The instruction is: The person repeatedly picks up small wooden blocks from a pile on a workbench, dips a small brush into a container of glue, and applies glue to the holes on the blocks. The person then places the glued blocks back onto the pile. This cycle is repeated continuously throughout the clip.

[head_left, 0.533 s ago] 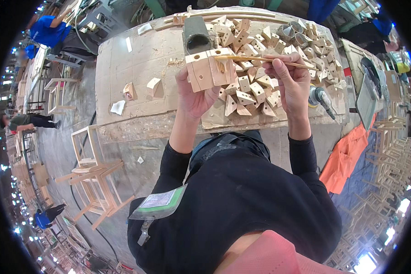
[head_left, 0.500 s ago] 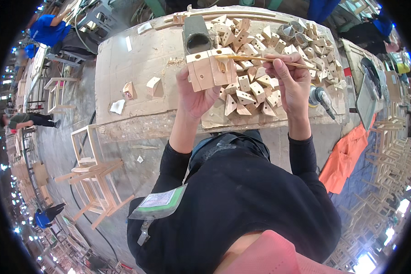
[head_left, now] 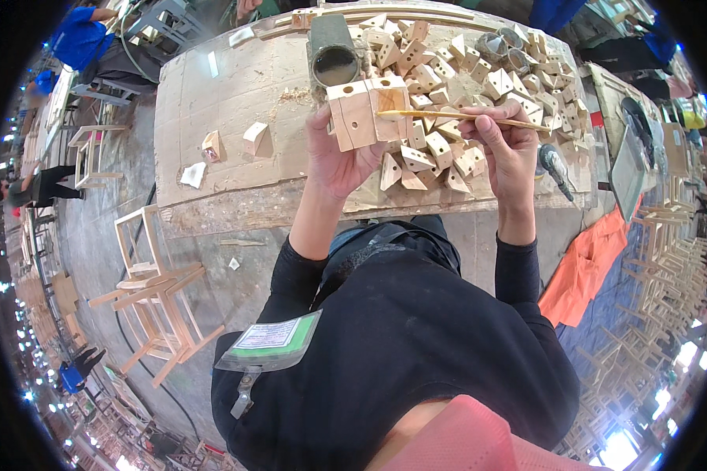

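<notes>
"What has the left hand (head_left: 339, 162) got?"
"The drilled wooden block (head_left: 346, 114), at twelve o'clock in the view. The hand is half curled, gripping it low; it may be two pieces side by side, hard to say from here."
"And the right hand (head_left: 509, 143)?"
"At two o'clock, nearly closed, fingertips pinching a slim stick (head_left: 440, 115). Its tip points to nine, against the block's right-hand face."
"Nearby?"
"A container (head_left: 335, 66) at eleven from the block; a heap of blocks (head_left: 499, 83) towards two."
</notes>
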Tool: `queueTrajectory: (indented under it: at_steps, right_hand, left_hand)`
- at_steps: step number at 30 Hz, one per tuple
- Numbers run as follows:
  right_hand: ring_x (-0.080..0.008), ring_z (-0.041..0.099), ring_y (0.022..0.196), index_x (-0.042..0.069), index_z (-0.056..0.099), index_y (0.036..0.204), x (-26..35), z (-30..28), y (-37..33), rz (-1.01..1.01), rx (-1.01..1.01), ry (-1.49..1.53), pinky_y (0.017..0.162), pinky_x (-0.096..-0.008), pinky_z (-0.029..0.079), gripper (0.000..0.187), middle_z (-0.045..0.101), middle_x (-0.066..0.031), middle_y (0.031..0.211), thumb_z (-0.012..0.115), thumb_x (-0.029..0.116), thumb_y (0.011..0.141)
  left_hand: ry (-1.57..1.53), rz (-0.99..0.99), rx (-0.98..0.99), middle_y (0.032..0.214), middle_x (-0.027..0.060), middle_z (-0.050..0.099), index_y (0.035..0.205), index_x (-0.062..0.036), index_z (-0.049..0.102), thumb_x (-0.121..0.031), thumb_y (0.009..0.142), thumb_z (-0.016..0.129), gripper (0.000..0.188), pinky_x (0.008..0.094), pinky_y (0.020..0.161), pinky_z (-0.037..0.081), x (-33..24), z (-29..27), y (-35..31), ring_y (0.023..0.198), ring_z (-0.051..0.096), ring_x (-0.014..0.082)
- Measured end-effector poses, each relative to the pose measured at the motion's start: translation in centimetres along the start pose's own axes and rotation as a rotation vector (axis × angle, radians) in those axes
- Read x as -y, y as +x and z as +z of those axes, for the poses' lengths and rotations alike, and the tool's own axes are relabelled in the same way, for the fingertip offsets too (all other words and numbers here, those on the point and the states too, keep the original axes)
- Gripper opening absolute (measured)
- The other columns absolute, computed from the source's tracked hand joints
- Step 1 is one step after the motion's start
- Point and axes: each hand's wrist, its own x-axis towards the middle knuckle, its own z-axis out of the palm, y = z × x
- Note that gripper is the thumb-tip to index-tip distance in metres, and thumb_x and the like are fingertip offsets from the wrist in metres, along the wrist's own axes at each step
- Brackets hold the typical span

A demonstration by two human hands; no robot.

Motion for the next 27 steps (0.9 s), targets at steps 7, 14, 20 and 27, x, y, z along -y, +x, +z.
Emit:
queueTrajectory:
  at_steps: [7,14,20,27]
  right_hand:
    - [-0.0193,0.069,0.077,0.001,0.053,0.09,-0.3,-0.1,-0.3,0.029,-0.06,-0.039,0.069,-0.0281,0.058,0.013,0.069,-0.0186,0.092,0.065,0.005,0.088]
    - [-0.0191,0.069,0.072,0.002,0.053,0.089,0.2,0.7,-0.6,0.036,-0.138,0.058,0.065,-0.0284,0.057,0.011,0.068,-0.0154,0.086,0.064,0.006,0.09]
    - [-0.0205,0.068,0.073,0.002,0.052,0.089,0.5,3.5,-1.3,-0.138,-0.181,-0.109,0.066,-0.0302,0.057,0.009,0.067,-0.0163,0.086,0.06,0.004,0.091]
    - [-0.0252,0.068,0.089,-0.001,0.048,0.09,-0.4,5.2,-2.1,-0.337,-0.134,-0.105,0.076,-0.0352,0.06,0.014,0.065,-0.0238,0.099,0.059,-0.009,0.087]
  left_hand:
    - [-0.055,0.01,-0.019,0.138,0.0274,0.033,0.141,0.0086,0.02,-0.044,0.087,0.06,0.085,0.0359,0.094,0.054,0.2,0.3,0.2,0.125,0.045,0.0365]
    - [0.501,0.223,-0.196,0.127,0.0182,0.052,0.135,0.0026,0.034,-0.022,0.08,0.068,0.069,0.0353,0.096,0.051,-0.1,1.6,-0.5,0.114,0.057,0.0254]
    - [1.378,0.645,-0.175,0.124,0.0135,0.048,0.134,-0.0006,0.031,0.002,0.068,0.075,0.08,0.0343,0.099,0.046,1.1,5.3,-0.1,0.115,0.053,0.021]
    - [1.495,0.816,-0.213,0.125,0.0115,0.042,0.131,-0.0021,0.033,-0.004,0.066,0.08,0.081,0.0343,0.097,0.047,0.5,5.5,-0.3,0.116,0.049,0.0205]
